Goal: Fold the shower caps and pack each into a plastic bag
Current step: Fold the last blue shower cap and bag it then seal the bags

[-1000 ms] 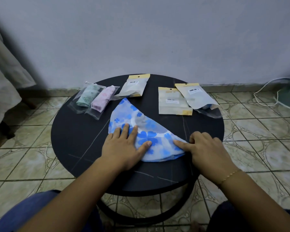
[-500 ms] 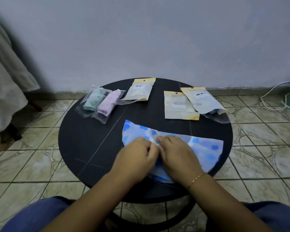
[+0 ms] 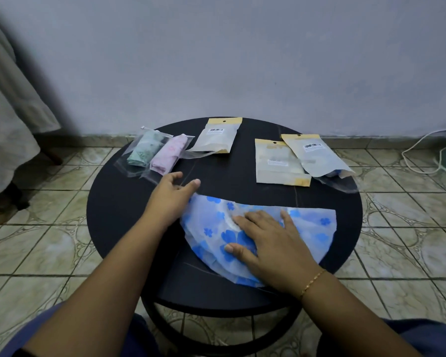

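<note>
A blue flowered shower cap [image 3: 307, 228] lies folded in a half-circle on the near half of the round black table [image 3: 119, 210]. My right hand [image 3: 268, 243] lies flat on its middle, fingers spread, pressing it down. My left hand [image 3: 170, 199] rests at the cap's left corner with fingers straight, covering that corner. Two packed clear bags sit at the back left, one with a green cap [image 3: 144, 148], one with a pink cap [image 3: 169, 155].
Three paper-backed packages lie at the back: one in the centre [image 3: 216, 136], two overlapping at the right [image 3: 278, 163] [image 3: 317, 155]. A clear bag [image 3: 340, 184] lies at the table's right edge. Tiled floor surrounds the table; a white cable [image 3: 417, 155] lies at the right.
Both hands were bunched together on the cap's middle half a second ago. Now my left hand has slid to the left corner and my right hand lies flat, spreading the cap.
</note>
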